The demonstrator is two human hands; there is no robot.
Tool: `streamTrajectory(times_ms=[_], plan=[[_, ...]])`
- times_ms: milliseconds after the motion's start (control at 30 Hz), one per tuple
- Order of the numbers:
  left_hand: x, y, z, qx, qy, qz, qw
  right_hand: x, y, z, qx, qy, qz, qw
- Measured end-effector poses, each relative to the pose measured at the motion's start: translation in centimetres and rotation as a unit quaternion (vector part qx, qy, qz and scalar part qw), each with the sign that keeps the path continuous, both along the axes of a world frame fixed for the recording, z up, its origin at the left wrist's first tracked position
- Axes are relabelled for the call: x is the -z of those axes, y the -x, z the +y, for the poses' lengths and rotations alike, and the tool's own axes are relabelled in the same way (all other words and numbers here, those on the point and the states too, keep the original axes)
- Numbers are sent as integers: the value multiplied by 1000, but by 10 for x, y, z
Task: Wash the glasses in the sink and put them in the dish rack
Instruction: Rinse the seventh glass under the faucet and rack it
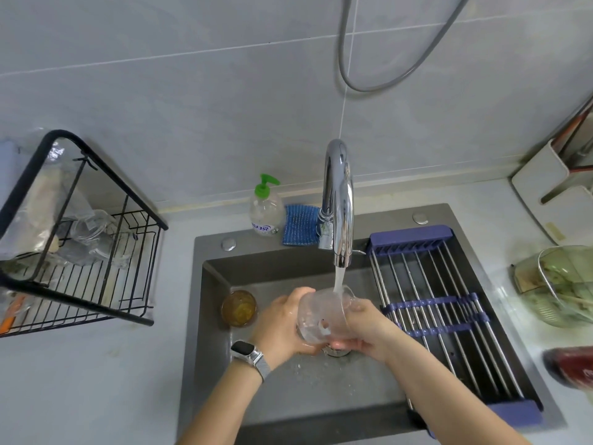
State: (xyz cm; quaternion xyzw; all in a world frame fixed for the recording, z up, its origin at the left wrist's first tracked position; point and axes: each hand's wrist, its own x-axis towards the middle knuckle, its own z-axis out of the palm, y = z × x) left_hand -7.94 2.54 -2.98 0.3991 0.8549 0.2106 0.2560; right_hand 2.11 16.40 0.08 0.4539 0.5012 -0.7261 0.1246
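A clear glass (322, 314) is held tilted under the running chrome faucet (338, 200), and water pours into its mouth. My left hand (282, 326) grips the glass from the left, and my right hand (365, 329) grips it from the right near the base. A second glass (239, 308) with yellowish residue stands on the floor of the dark sink (211, 316), left of my hands. The black wire dish rack (96, 268) stands on the counter to the left and holds clear glassware (93, 236).
A green-pump soap bottle (265, 208) and a blue sponge (300, 224) sit behind the sink. A purple roll-up drying rack (449, 313) covers the sink's right side. A clear bowl with greens (564, 284) and a red item (571, 364) lie on the right counter.
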Motion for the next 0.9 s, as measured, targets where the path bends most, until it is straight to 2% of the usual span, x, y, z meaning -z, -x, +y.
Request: streamTrajectory(times_ms=[33, 100, 133, 267, 400, 500, 533, 667, 800, 900], plan=[[-2, 0, 1, 9, 10, -11, 1000, 4, 0, 3, -80, -123, -20, 989], [-4, 0, 2, 4, 14, -29, 999, 4, 4, 10, -218, -360, -27, 907], [-4, 2, 2, 1, 13, -32, 999, 0, 6, 13, -244, -399, 6, 884], [-4, 4, 2, -6, -1, -103, 995, -8, 8, 33, -336, -360, 113, 863], [-8, -3, 1, -14, -15, -131, 991, -16, 17, 38, -386, -467, 82, 791], [-9, 0, -3, -17, -25, -142, 989, -23, 14, 46, -436, -369, 99, 815], [-10, 1, -4, -19, -26, -140, 990, -26, 13, 46, -431, -363, 109, 819], [-9, -1, -2, -32, -37, -149, 988, -20, 18, 41, -374, -424, 77, 821], [-6, 0, -5, -29, -42, -153, 987, -30, 24, 46, -429, -346, 77, 831], [-4, -3, -6, -41, -57, -190, 979, -27, 26, 39, -406, -371, 43, 834]])
